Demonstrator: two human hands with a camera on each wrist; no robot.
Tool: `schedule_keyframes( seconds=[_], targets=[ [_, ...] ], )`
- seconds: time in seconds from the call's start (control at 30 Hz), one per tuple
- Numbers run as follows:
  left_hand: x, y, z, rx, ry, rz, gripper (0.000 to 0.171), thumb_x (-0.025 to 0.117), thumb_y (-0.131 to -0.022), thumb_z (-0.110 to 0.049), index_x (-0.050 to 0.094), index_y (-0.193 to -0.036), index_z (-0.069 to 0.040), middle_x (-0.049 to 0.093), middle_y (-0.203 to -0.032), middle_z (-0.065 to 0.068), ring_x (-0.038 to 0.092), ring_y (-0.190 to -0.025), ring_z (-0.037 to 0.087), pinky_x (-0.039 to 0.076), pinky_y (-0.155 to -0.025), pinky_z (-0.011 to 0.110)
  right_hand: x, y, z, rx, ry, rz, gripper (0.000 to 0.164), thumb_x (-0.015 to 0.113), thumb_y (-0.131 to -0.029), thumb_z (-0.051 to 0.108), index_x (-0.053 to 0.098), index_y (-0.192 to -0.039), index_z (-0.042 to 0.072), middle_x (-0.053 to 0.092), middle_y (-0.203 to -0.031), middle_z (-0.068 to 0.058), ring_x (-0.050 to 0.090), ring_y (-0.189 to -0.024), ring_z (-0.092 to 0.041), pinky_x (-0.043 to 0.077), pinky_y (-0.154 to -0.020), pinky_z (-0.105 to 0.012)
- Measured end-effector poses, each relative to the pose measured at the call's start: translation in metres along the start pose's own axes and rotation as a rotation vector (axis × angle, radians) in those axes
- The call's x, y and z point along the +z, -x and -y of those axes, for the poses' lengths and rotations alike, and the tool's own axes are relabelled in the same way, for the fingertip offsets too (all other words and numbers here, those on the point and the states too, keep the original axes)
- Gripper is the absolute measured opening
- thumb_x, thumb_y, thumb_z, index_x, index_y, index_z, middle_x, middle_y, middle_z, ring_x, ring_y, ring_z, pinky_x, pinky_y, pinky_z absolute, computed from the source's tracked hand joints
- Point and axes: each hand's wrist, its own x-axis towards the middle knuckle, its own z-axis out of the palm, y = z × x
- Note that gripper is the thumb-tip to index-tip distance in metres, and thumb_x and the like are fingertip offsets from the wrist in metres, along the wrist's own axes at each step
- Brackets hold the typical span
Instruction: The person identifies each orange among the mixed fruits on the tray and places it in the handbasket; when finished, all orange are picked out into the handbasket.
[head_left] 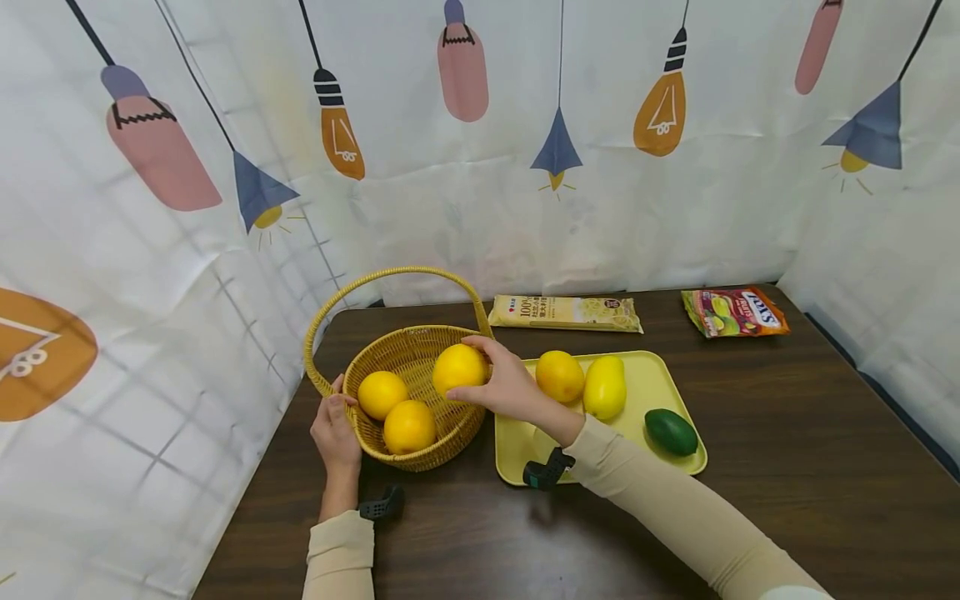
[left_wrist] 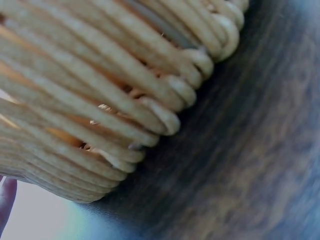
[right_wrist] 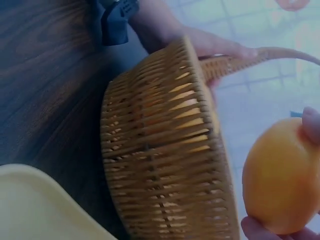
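A yellow wicker basket [head_left: 442,446] with a tall arched handle stands on the table's left side. My left hand [head_left: 335,429] grips the base of the handle at the basket's left rim. Two oranges [head_left: 409,427] lie inside. Over the basket's right part, my right hand [head_left: 506,383] holds another orange [head_left: 459,371] between thumb and fingers. That orange [right_wrist: 280,175] also shows beside the rim in the right wrist view. Woven basket wall [left_wrist: 90,90] fills much of the left wrist view, where only a fingertip shows.
Right of the basket, a yellow tray [head_left: 645,375] bears an orange [head_left: 559,377], a long yellow fruit [head_left: 604,387] and a dark green oval fruit [head_left: 671,432]. Behind it lie a noodle packet [head_left: 566,312] and a red-green snack bag [head_left: 735,312]. A printed curtain [head_left: 480,208] hangs behind the table.
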Motion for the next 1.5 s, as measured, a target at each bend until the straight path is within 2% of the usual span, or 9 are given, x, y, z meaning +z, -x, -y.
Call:
schedule_keyframes(
  seconds=[0.1, 0.23, 0.33, 0.47, 0.63, 0.73, 0.87, 1.13, 1.5],
  targets=[
    [-0.001, 0.000, 0.000, 0.003, -0.010, 0.004, 0.036, 0.039, -0.097, -0.021, 0.055, -0.076, 0.004, 0.057, -0.124, 0.011, 0.048, -0.118, 0.020, 0.037, -0.089, 0.016, 0.013, -0.008, -0.002, 0.007, 0.020, -0.004, 0.084, 0.075, -0.066, 0.050, 0.038, -0.135, 0.020, 0.047, -0.125, 0.006, 0.053, -0.098, -0.012, 0.047, -0.077, -0.030],
    [-0.002, 0.000, 0.001, 0.003, -0.038, 0.002, 0.035, 0.041, -0.096, -0.021, 0.058, -0.079, 0.005, 0.057, -0.123, 0.010, 0.050, -0.115, 0.020, 0.038, -0.087, 0.014, 0.030, -0.019, -0.006, 0.056, 0.037, -0.054, 0.084, 0.075, -0.065, 0.049, 0.038, -0.135, 0.020, 0.045, -0.126, 0.003, 0.052, -0.097, -0.013, 0.047, -0.076, -0.030],
    [-0.002, 0.000, 0.001, -0.031, -0.063, 0.004, 0.031, 0.046, -0.095, -0.024, 0.065, -0.098, 0.000, 0.062, -0.108, 0.013, 0.056, -0.097, 0.020, 0.042, -0.076, 0.012, 0.040, -0.027, -0.008, 0.108, 0.057, -0.098, 0.085, 0.075, -0.066, 0.048, 0.036, -0.136, 0.022, 0.042, -0.129, 0.001, 0.051, -0.097, -0.014, 0.047, -0.075, -0.030],
    [-0.002, 0.000, -0.002, -0.102, -0.050, 0.015, 0.035, 0.053, -0.092, -0.028, 0.058, -0.122, -0.012, 0.062, -0.098, 0.016, 0.056, -0.081, 0.013, 0.043, -0.067, 0.010, 0.047, -0.035, -0.007, 0.156, 0.058, -0.115, 0.087, 0.076, -0.066, 0.045, 0.033, -0.138, 0.021, 0.039, -0.130, -0.004, 0.050, -0.098, -0.016, 0.047, -0.075, -0.031],
    [-0.004, 0.000, -0.014, -0.138, -0.022, 0.055, 0.038, 0.057, -0.090, -0.024, 0.056, -0.125, -0.010, 0.058, -0.119, 0.016, 0.057, -0.089, 0.002, 0.044, -0.071, 0.009, 0.048, -0.043, -0.006, 0.191, 0.061, -0.117, 0.089, 0.076, -0.066, 0.045, 0.032, -0.139, 0.018, 0.038, -0.133, -0.006, 0.050, -0.102, -0.019, 0.047, -0.076, -0.033],
    [-0.003, 0.002, -0.024, -0.133, -0.024, 0.068, 0.038, 0.057, -0.090, -0.021, 0.055, -0.125, -0.006, 0.057, -0.119, 0.020, 0.056, -0.089, -0.001, 0.044, -0.071, 0.009, 0.050, -0.047, -0.006, 0.201, 0.061, -0.126, 0.086, 0.075, -0.067, 0.046, 0.034, -0.138, 0.017, 0.040, -0.132, -0.004, 0.050, -0.103, -0.019, 0.047, -0.077, -0.033],
    [-0.002, 0.004, -0.033, -0.134, -0.034, 0.060, 0.037, 0.056, -0.090, -0.019, 0.056, -0.125, -0.006, 0.057, -0.118, 0.020, 0.056, -0.088, -0.003, 0.044, -0.071, 0.009, 0.055, -0.053, -0.007, 0.214, 0.074, -0.133, 0.082, 0.073, -0.070, 0.047, 0.036, -0.137, 0.018, 0.046, -0.129, -0.001, 0.051, -0.102, -0.017, 0.047, -0.076, -0.032],
    [-0.002, 0.006, -0.036, -0.128, -0.067, 0.061, 0.039, 0.056, -0.090, -0.024, 0.056, -0.125, -0.007, 0.058, -0.118, 0.019, 0.055, -0.088, -0.003, 0.043, -0.071, 0.009, 0.065, -0.064, -0.012, 0.283, 0.130, -0.142, 0.081, 0.074, -0.069, 0.045, 0.037, -0.136, 0.019, 0.046, -0.126, -0.004, 0.050, -0.101, -0.020, 0.045, -0.076, -0.034],
    [-0.002, 0.006, -0.037, -0.123, -0.073, 0.057, 0.039, 0.057, -0.089, -0.024, 0.056, -0.124, -0.008, 0.059, -0.116, 0.019, 0.055, -0.086, -0.002, 0.043, -0.070, 0.009, 0.073, -0.069, -0.015, 0.321, 0.166, -0.074, 0.088, 0.077, -0.067, 0.043, 0.034, -0.138, 0.014, 0.042, -0.124, -0.011, 0.050, -0.099, -0.025, 0.044, -0.079, -0.039]
  ],
)
